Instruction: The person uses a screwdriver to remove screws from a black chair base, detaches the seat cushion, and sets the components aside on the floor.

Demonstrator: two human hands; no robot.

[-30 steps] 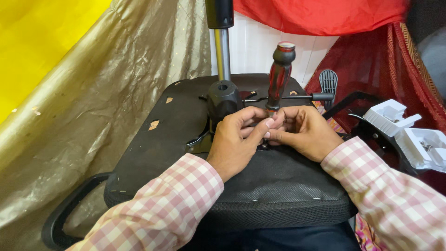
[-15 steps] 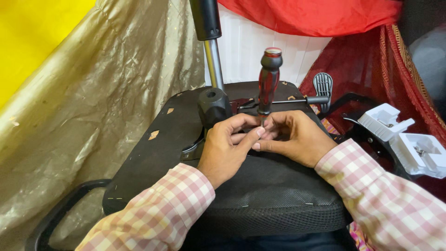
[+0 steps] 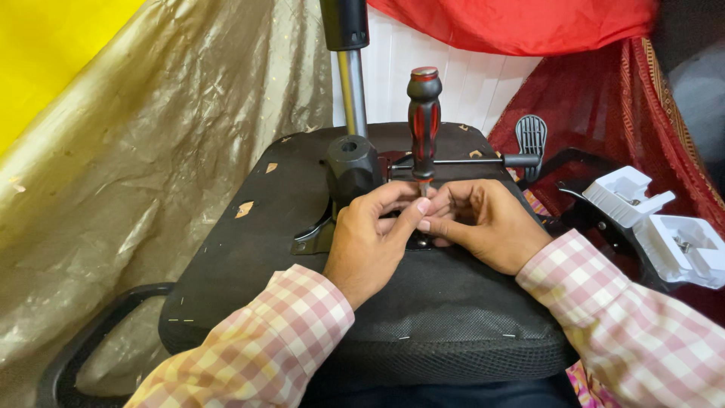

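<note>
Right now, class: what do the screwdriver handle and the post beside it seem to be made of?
Screwdriver handle: likely moulded plastic or rubber, red with black grip strips, slight sheen. Post: probably polished steel, silvery with bright reflections, under a black sleeve.

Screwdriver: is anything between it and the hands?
Nothing visible. Both the left hand and right hand have fingertips pinched around the shaft of the upright screwdriver, right above the chair seat.

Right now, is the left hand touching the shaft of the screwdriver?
Touching. The head view shows the left hand fingertips pinching the shaft below the screwdriver handle, meeting the right hand.
</note>
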